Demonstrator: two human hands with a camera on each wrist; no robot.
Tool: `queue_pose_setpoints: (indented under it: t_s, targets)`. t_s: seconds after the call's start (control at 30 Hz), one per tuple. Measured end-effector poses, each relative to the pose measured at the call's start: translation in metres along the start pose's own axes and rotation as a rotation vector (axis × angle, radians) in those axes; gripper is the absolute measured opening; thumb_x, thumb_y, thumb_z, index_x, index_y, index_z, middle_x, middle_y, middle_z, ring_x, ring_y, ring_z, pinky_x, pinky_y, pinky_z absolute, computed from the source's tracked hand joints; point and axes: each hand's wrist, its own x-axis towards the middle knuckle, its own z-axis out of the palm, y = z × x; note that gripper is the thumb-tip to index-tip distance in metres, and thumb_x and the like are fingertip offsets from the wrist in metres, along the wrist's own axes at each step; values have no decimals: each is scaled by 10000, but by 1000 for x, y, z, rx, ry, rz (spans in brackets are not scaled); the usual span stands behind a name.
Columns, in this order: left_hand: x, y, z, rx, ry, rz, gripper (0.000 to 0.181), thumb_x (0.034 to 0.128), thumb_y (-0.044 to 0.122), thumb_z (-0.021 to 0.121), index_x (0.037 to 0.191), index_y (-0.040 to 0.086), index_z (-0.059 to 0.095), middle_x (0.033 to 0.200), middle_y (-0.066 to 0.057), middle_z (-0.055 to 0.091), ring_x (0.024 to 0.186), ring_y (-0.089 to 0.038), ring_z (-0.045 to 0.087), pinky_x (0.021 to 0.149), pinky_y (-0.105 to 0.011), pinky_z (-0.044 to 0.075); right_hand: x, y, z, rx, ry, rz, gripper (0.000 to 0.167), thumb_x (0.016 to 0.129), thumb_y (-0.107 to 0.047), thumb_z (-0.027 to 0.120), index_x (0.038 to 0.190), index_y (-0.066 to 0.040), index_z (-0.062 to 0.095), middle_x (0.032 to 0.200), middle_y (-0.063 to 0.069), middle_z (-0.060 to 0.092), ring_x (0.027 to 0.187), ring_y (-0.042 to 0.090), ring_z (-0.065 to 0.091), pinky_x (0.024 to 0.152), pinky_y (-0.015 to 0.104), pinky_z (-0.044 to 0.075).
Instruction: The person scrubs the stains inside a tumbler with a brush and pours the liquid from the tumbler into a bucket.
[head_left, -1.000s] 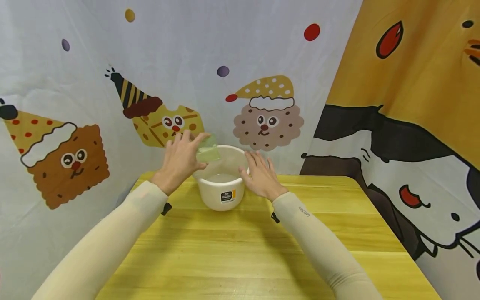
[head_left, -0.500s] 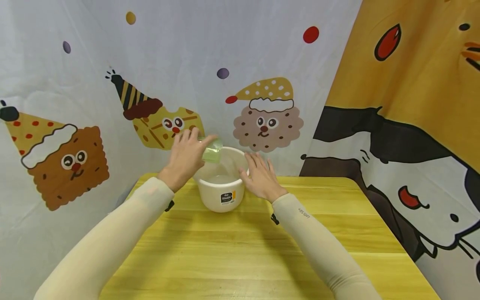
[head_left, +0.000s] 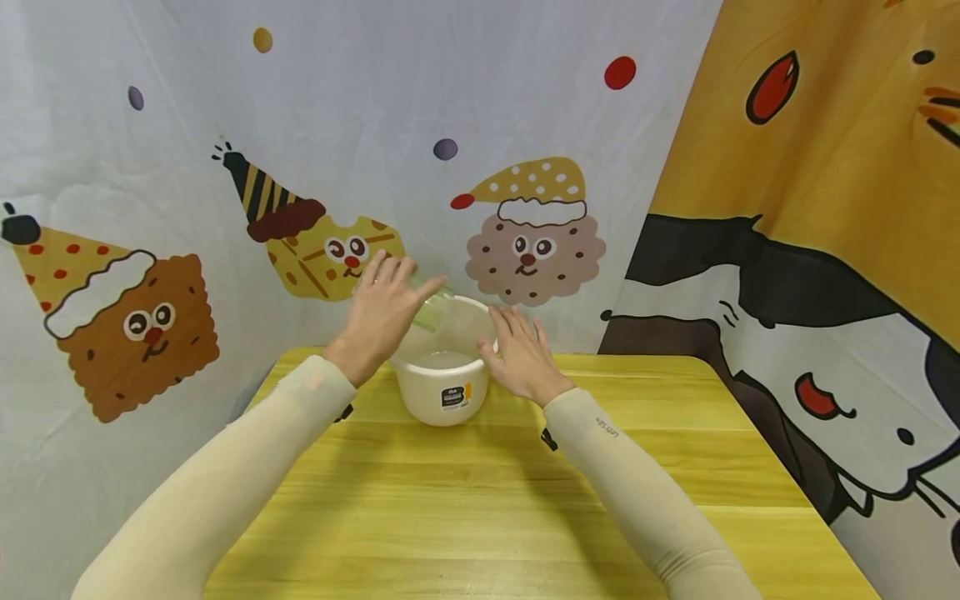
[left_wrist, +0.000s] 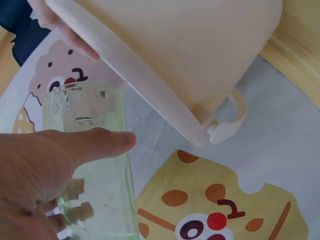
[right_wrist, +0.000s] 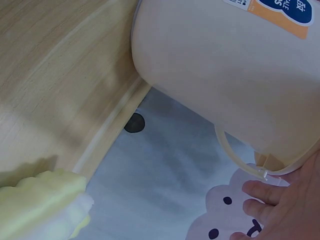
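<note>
A white plastic bucket (head_left: 420,393) stands upright near the table's back edge, a black and orange label on its front. Over its left rim my left hand (head_left: 381,318) grips a clear, green-tinted drinking glass (head_left: 432,312), tipped toward the bucket's opening. Pale, see-through liquid shows in the glass (left_wrist: 102,175) in the left wrist view, where the thumb lies across its side. My right hand (head_left: 519,357) rests against the bucket's right rim with its fingers extended. Whether liquid covers the bucket's bottom I cannot tell.
The bucket sits on a yellowish wooden table (head_left: 465,500). Close behind hangs a cloth backdrop (head_left: 360,100) with cartoon figures. A bucket handle (right_wrist: 235,155) shows in the right wrist view, as does a ruffled yellow-and-white thing (right_wrist: 45,205) low at the left.
My left hand has moved a little to the right and tipped the glass further over the bucket. The right hand and the bucket have stayed in place.
</note>
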Motion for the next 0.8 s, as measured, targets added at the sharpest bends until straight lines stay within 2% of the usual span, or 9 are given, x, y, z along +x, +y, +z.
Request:
queue_pose_setpoints:
  t_s: [0.27, 0.6, 0.7, 0.8]
  targets:
    - [-1, 4, -1, 35, 14, 20, 792, 1077, -122, 694, 1691, 367, 597, 1618, -230, 611, 1532, -472, 603, 1474, -638, 300, 0, -1, 1, -2, 4, 2, 807, 1213, -590, 358, 1851, -103, 275, 1911, 197, 335, 1819, 445, 230, 1483, 744, 71]
    - [-3, 5, 2, 16, 12, 14, 794, 1085, -124, 685, 1698, 371, 584, 1629, -235, 597, 1545, -475, 590, 1473, -643, 300, 0, -1, 2, -8, 4, 5, 822, 1205, -611, 330, 1860, -121, 252, 1914, 189, 331, 1822, 438, 225, 1483, 744, 75]
    - [-3, 5, 3, -2, 23, 8, 786, 1086, -124, 683, 1695, 365, 591, 1631, -244, 595, 1542, -479, 593, 1463, -650, 322, 0, 0, 2, -1, 2, 5, 820, 1207, -607, 325, 1858, -113, 256, 1915, 189, 328, 1820, 444, 226, 1482, 746, 68]
    - [-4, 4, 5, -25, 41, -1, 767, 1078, -103, 708, 1683, 357, 607, 1612, -248, 611, 1511, -477, 614, 1428, -650, 392, 0, 0, 2, 5, 4, 5, 813, 1210, -599, 334, 1855, -109, 263, 1916, 188, 329, 1818, 446, 231, 1483, 745, 63]
